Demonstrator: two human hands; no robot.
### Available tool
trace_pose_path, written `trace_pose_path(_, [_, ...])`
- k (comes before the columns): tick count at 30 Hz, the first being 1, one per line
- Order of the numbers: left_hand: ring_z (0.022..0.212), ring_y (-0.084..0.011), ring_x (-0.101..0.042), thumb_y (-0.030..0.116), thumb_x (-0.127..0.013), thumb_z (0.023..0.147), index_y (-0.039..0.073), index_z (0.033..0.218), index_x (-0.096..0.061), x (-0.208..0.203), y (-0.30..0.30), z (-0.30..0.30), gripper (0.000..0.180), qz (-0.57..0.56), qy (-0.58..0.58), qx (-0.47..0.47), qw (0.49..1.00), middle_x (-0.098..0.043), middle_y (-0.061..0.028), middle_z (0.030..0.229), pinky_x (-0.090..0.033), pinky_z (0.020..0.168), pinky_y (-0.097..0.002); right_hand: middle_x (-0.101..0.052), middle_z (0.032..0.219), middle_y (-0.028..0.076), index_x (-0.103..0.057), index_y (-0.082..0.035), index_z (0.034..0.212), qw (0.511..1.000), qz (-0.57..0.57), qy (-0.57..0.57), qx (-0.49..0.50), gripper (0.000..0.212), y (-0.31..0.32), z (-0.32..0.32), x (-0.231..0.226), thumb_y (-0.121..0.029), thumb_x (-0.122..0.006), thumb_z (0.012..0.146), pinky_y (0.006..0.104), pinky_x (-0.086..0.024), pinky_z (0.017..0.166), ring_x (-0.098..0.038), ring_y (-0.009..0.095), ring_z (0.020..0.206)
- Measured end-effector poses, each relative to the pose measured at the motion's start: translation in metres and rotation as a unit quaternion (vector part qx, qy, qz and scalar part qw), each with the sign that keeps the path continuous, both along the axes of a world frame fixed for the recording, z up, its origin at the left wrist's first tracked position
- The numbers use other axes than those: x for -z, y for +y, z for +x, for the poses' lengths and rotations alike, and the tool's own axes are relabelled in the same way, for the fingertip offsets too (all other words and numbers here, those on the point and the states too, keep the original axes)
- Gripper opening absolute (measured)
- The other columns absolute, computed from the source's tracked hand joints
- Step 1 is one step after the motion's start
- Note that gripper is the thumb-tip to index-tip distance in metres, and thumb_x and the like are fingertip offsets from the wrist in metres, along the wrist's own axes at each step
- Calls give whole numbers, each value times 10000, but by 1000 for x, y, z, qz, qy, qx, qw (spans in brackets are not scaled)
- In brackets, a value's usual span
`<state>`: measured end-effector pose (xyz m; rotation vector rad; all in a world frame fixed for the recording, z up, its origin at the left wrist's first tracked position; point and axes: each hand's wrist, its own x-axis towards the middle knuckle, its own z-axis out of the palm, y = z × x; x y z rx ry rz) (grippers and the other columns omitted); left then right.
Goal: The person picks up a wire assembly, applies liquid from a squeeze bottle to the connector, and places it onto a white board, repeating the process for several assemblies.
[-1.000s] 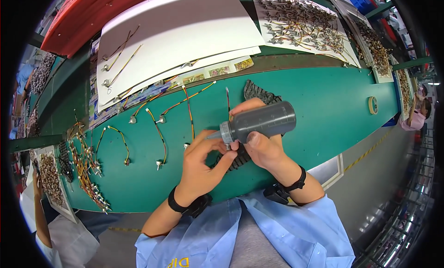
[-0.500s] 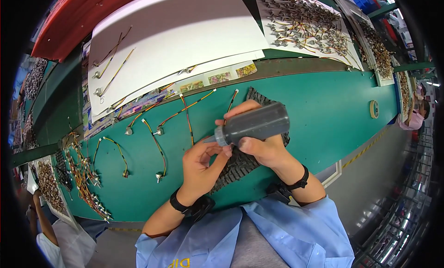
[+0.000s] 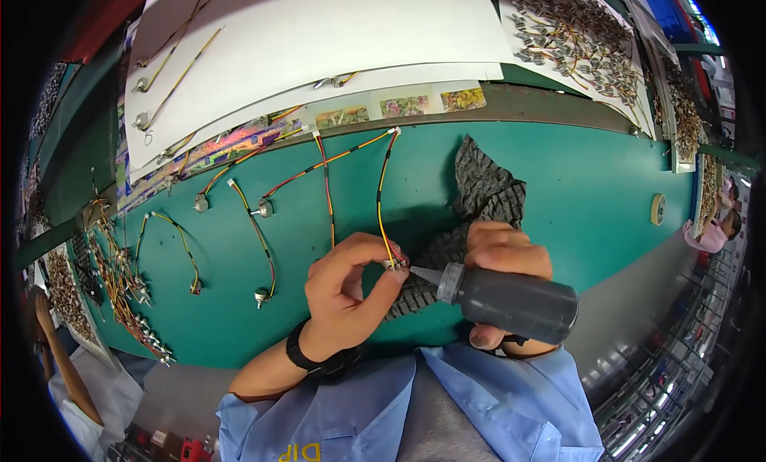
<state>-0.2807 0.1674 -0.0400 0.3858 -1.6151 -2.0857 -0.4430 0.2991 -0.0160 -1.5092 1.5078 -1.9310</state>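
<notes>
Bottle (image 3: pixel 519 304), contents unclear, fills the curled right hand (image 3: pixel 508 251) while the left hand (image 3: pixel 345 293) pinches a wired component (image 3: pixel 393 265).

Smooth plastic bottle (image 3: pixel 519 304), metal component (image 3: pixel 394 265), rough cloth (image 3: pixel 488 183)

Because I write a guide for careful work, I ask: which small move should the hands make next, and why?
Probably the right hand should gently squeeze the bottle: its nozzle points at the small wired part pinched in the left hand, and the nozzle looks very close to it, though I cannot tell whether they touch.
</notes>
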Motion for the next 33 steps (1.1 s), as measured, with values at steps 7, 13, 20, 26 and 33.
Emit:
trace_pose_path(7, [757,-211,-628,-155,-657,734,-65,980,-615,-4,-1,-5,265,-33,13,-43,998,-649,-163,895,-512,673,-289,-576,656,106,-531,24,1112,999,-30,7,22,787,-7,8,9,-511,-865,641,351,-421,481,-524,232,489])
trace_pose_path(13, [745,-213,-628,-140,-668,707,-65,961,-617,-3,-2,-4,269,-32,1,-30,999,-652,-164,879,-509,648,-285,-584,660,109,-523,26,1121,999,-48,-20,-15,752,-10,7,8,-493,-845,682,334,-375,425,-509,211,462])
trace_pose_path(20, [734,-213,-624,-129,-679,705,-70,958,-616,0,-2,-4,268,-42,13,-29,999,-652,-170,877,-505,640,-283,-582,659,116,-520,27,1125,999,-42,-20,-21,745,-11,7,8,-479,-846,686,323,-354,405,-515,207,465])
trace_pose_path(26, [731,-212,-620,-127,-679,707,-76,964,-615,0,-2,-2,270,-44,13,-26,999,-650,-170,874,-501,636,-283,-580,657,117,-519,30,1124,998,-47,-24,-26,748,-12,8,10,-469,-854,677,320,-353,403,-514,209,461])
trace_pose_path(33, [731,-210,-616,-123,-683,709,-77,967,-616,1,-3,-3,270,-55,18,-20,998,-648,-171,880,-499,638,-282,-580,660,120,-517,34,1125,998,-56,-19,-17,746,-13,7,10,-451,-861,674,321,-355,403,-516,210,461])
